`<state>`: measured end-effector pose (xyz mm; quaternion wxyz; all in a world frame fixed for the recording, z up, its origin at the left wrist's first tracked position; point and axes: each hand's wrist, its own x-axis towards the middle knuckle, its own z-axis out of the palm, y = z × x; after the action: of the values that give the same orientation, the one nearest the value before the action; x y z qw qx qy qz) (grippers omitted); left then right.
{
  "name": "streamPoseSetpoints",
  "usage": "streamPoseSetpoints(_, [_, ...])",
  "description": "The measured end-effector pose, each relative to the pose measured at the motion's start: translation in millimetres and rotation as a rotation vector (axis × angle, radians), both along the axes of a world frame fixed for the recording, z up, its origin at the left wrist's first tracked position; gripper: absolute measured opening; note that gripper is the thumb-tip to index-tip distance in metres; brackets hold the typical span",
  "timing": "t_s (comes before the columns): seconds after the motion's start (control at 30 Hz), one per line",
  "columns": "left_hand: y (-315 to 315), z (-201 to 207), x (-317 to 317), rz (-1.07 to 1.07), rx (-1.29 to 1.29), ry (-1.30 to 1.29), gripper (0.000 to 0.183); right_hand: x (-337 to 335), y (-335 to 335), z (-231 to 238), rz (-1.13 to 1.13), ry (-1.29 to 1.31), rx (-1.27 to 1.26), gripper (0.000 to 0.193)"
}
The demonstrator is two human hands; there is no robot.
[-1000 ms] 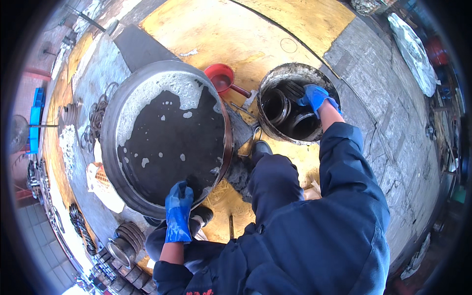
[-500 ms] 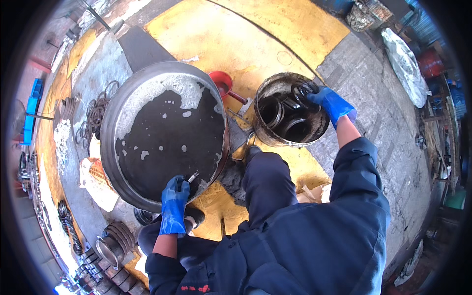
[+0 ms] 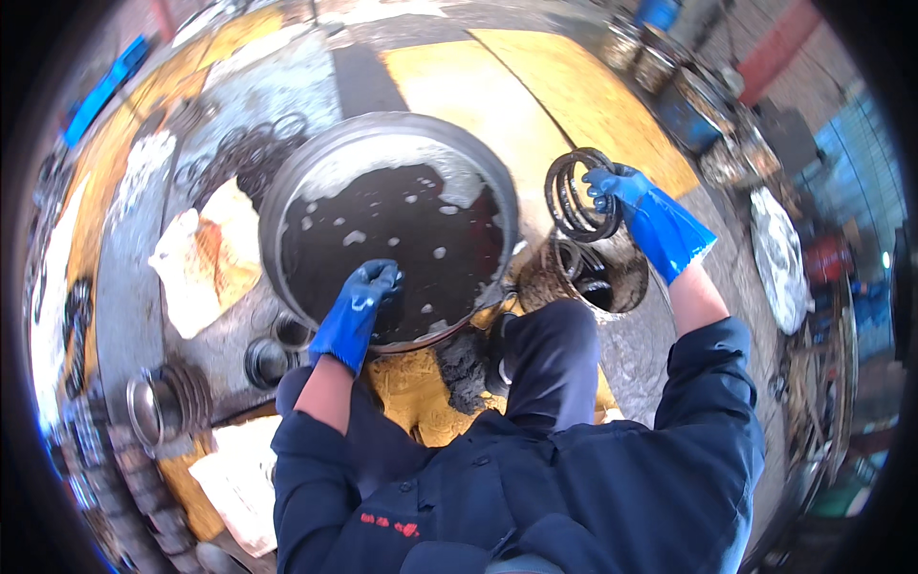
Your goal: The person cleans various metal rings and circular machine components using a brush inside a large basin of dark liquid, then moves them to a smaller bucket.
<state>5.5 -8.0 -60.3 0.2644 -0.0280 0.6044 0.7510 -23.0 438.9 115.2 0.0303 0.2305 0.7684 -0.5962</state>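
Observation:
In a blue glove, my right hand (image 3: 622, 191) grips several dark rings (image 3: 580, 194), held up above a dirty round bucket (image 3: 631, 284). More dark rings (image 3: 593, 277) lie inside that bucket. My left hand (image 3: 368, 287), gloved in blue too, hovers over the near part of a wide round tub (image 3: 274, 230). Its fingers are closed; whatever they hold is hidden. Dark liquid (image 3: 382, 215) with pale patches of froth fills much of the tub.
A heap of black rings (image 3: 253, 153) lies left of the tub, near a crumpled white sack (image 3: 212, 253). Stacked rings (image 3: 172, 402) stand at lower left. Grimy cans (image 3: 660, 67) and a white plastic bag (image 3: 779, 258) are on the right.
My right hand has lifted several rings out of the bucket. The view has shifted. The small pale thing in my left fingers no longer shows.

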Motion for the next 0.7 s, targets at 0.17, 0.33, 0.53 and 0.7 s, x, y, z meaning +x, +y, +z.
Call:
streamPoseSetpoints(0.17, [-20,-36,-18,0.037,0.182,-0.247,0.032,-32,-157,-23,0.171,0.003,-0.285,0.024])
streamPoseSetpoints(0.33, [-15,21,9,0.129,0.327,-0.344,0.043,-65,-196,-87,0.326,-0.218,-0.854,0.028])
streamPoseSetpoints(0.53, [-4,-7,-40,0.407,0.781,-0.602,0.046,-67,-240,-131,0.284,-0.33,-1.066,0.031])
streamPoseSetpoints(0.7, [-11,12,-49,0.458,0.897,-0.645,0.049,-65,-239,-156,0.105,-0.331,-0.672,0.026])
